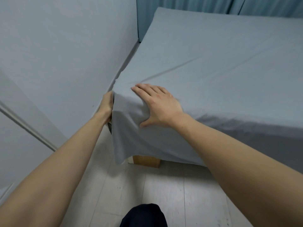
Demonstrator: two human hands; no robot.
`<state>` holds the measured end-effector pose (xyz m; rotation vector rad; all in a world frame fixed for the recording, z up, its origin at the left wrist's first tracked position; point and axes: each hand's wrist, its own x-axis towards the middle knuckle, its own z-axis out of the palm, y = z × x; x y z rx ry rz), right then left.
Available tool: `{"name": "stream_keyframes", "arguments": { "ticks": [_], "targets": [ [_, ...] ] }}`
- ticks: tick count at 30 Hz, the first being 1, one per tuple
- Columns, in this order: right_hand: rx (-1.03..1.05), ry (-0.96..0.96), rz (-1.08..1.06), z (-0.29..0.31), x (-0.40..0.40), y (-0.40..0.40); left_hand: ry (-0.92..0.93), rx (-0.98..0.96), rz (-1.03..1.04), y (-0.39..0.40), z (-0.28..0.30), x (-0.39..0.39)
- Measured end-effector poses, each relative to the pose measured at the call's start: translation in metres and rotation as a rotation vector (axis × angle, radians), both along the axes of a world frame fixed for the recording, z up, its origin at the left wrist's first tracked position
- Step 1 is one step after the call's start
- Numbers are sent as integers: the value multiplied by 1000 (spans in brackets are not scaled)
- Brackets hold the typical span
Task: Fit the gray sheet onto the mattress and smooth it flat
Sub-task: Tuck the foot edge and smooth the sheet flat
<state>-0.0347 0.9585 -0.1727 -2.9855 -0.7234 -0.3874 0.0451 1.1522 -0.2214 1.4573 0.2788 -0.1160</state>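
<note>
right hand (pixel 159 106) flat on gray sheet (pixel 213 63) corner, left hand (pixel 107 106) grip unclear.

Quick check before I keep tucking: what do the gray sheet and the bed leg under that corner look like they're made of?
Gray sheet: looks like soft matte woven fabric, maybe cotton; it creases under the right hand and drapes limply at the corner. Bed leg: appears to be light wood or a wood-look finish, judging by its tan colour and squared block shape; grain is too faint to confirm.

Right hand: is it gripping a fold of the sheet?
No. The right hand lies flat with fingers straight, pressing the gray sheet down at the mattress corner by the wall.
</note>
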Motion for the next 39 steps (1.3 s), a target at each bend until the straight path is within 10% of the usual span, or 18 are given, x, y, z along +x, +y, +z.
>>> {"name": "stream_keyframes", "arguments": {
  "ticks": [7,11,14,17,25,29,39],
  "targets": [
    [-20,-5,-4,-3,1,1,-109,476,27,22,-4,17],
    [-33,-2,-8,-2,0,1,-554,432,358,23,41,-18],
    [-38,-7,-9,-1,0,2,-838,813,-244,11,70,-36],
    [-17,25,-22,0,0,3,-672,1238,-567,-2,72,-38],
    [-5,54,13,19,-6,-2,-515,1545,-484,-33,112,-24],
    [106,2,-179,34,2,-43,-638,1489,-436,-87,112,13],
    [106,296,-368,7,15,-77,-243,1654,-700,-99,76,38]
  ]
}}
